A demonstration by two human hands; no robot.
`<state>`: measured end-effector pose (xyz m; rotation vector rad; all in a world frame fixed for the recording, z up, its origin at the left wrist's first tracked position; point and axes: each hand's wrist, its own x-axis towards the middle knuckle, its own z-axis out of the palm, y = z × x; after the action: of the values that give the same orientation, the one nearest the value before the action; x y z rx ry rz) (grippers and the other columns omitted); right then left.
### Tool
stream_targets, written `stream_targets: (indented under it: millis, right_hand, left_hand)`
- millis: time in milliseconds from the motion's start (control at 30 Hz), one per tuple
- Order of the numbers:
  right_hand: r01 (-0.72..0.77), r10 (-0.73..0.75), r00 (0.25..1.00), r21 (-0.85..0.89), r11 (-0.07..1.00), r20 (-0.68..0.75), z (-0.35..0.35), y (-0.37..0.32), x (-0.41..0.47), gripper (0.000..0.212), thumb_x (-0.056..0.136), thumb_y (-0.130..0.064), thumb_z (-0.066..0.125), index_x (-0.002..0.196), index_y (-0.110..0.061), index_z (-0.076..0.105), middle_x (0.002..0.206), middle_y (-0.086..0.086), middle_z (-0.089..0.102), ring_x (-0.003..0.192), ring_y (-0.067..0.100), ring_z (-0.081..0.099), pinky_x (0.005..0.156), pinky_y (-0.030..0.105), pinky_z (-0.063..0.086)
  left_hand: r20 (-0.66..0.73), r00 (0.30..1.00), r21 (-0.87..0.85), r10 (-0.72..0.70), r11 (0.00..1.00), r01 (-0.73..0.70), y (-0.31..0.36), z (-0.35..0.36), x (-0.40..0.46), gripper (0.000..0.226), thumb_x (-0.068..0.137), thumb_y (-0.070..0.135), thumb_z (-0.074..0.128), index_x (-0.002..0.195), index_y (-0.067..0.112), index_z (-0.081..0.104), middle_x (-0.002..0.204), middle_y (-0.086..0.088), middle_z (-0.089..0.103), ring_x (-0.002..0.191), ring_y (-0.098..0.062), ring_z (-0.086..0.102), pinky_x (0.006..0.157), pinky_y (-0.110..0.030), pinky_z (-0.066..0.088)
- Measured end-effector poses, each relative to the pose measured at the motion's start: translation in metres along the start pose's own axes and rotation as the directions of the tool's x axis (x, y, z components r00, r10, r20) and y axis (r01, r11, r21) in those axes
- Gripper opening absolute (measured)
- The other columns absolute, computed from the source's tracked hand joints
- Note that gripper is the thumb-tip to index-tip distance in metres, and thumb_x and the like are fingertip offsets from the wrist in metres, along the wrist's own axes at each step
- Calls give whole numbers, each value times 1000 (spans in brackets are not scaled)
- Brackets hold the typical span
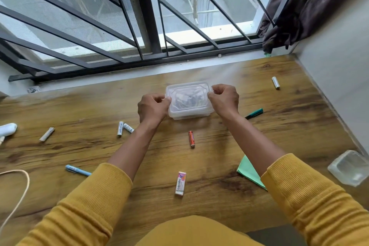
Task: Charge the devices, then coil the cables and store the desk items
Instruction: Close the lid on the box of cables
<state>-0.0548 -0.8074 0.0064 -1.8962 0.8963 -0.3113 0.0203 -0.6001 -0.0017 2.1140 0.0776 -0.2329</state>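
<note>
Gripping the clear lidded box just above the centre of the frame, on the wooden desk. Left hand curling at the box's left edge, fingertips pinching the lid rim; right hand doing the same at the right edge, fingers bunched and pressed together on the rim. Probably working the lid, though opening or closing cannot be told. Small dark items showing dimly inside, too blurred to name.

Waiting loose around it: an orange battery just below the box, two white batteries left of centre, another further left, one at upper right, an eraser at lower centre, a blue pen at lower left, a green pen beside the right wrist.

Doing it well: keeping the base flat on the desk, easing both edges evenly rather than one corner, avoiding a sudden pop scattering the contents.
</note>
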Motion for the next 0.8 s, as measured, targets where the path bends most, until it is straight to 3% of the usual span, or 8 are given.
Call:
stream_targets:
  millis: [133,267,500,667,800]
  right_hand:
    - [2,-2,1000,-35,999,15,2,4,1,31,89,-20,72,119,-14,75,109,2,75,103,18,70,92,33,57]
    - [77,-71,997,-162,984,44,3,5,-1,17,90,-19,67,105,-9,70,98,4,70,92,23,65,76,31,47]
    - [78,-62,995,-213,974,81,2,7,3,24,91,-22,69,112,-10,70,106,8,71,99,26,66,79,29,45]
    - [-17,32,993,-131,991,110,-3,6,13,27,87,-22,75,113,-15,70,110,7,71,99,25,69,85,39,61]
    - [-101,114,982,-93,991,150,-3,5,21,22,86,-17,73,106,-20,65,107,4,66,93,22,68,76,41,64]
  left_hand:
    - [1,999,103,38,994,-38,2,-1,-4,38,87,50,74,111,22,83,100,4,81,93,-19,76,84,-43,64]
    - [23,995,186,98,977,-100,-3,1,-6,35,98,45,68,121,20,80,108,-1,80,101,-22,74,90,-41,61]
    - [59,998,121,-7,993,-1,5,2,-2,18,93,35,73,88,19,78,81,1,78,77,-25,78,82,-45,65]
    - [84,995,88,-50,995,42,1,0,7,16,82,43,78,83,27,74,91,2,78,87,-24,78,82,-46,65]
    - [98,989,42,-114,993,110,5,-1,8,19,90,34,81,102,23,73,102,1,75,94,-25,77,75,-48,67]
